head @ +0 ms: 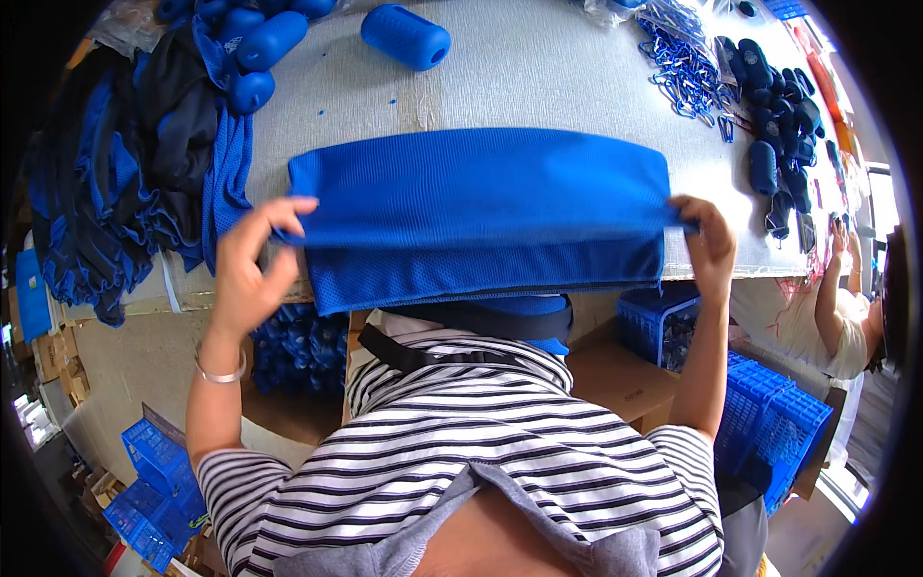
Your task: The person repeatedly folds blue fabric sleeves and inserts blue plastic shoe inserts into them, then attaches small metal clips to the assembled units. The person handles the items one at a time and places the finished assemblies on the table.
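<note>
A blue mesh fabric cloth (pixel 476 187) lies partly folded over itself at the front edge of the covered table, its lower flap hanging at my waist. At the cloth's left end is my left hand (pixel 259 252), thumb and fingers apart; whether the fingertips hold the fabric is unclear. My right hand (pixel 707 231) pinches the fold's right corner. The fold's edge is blurred. Beyond the cloth, a blue perforated silicone sleeve (pixel 406 37) lies on its side.
Black and blue fabric pieces (pixel 137 166) drape over the table's left side, near blue silicone cases (pixel 270 41). Blue carabiners (pixel 678 72) and dark blue cases (pixel 786 122) lie at right. Blue plastic crates (pixel 771 425) stand below. Another person (pixel 851 310) is at far right.
</note>
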A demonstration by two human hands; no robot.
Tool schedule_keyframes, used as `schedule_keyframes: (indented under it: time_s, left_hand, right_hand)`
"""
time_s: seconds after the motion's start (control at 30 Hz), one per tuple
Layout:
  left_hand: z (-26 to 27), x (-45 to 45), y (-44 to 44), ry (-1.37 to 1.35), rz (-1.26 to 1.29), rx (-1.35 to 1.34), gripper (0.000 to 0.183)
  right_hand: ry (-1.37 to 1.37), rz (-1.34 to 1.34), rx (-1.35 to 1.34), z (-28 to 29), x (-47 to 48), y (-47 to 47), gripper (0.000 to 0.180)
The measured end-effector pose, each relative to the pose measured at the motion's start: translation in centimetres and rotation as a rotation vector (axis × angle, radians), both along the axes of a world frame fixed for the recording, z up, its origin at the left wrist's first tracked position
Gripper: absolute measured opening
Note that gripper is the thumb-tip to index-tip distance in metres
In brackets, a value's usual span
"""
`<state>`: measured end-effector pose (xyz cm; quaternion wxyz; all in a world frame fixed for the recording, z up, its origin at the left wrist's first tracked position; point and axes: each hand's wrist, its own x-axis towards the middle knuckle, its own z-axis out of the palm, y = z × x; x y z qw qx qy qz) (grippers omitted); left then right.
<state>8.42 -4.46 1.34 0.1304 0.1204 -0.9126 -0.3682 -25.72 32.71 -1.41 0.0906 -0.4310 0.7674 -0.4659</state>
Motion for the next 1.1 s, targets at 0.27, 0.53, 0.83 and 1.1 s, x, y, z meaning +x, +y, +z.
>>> schedule_keyframes:
  time_s: [0.27,0.53,0.83,1.1]
  left_hand:
    - [-2.6,2.3,4.5,-0.045,-0.154,-0.461,0.058]
    - [-1.7,3.6,4.0,0.050,0.017,-0.271,0.008]
    - [-3.5,-2.5,1.1,-0.085,0.409,-0.220,0.021]
    - [-1.3,-1.6,2.7,-0.093,0.066,-0.081,0.020]
  right_hand:
    - [0.425,0.037,0.356,1.3,7.7,-0.2,0.058]
    - [0.135,-0.045,0.067,-1.8,5.1,3.7,0.027]
    - [0.355,-0.433,0.116,-3.2,1.1,-2.7,0.033]
    - [0.312,-0.459,0.200,-3.8,-4.8,-2.2,0.028]
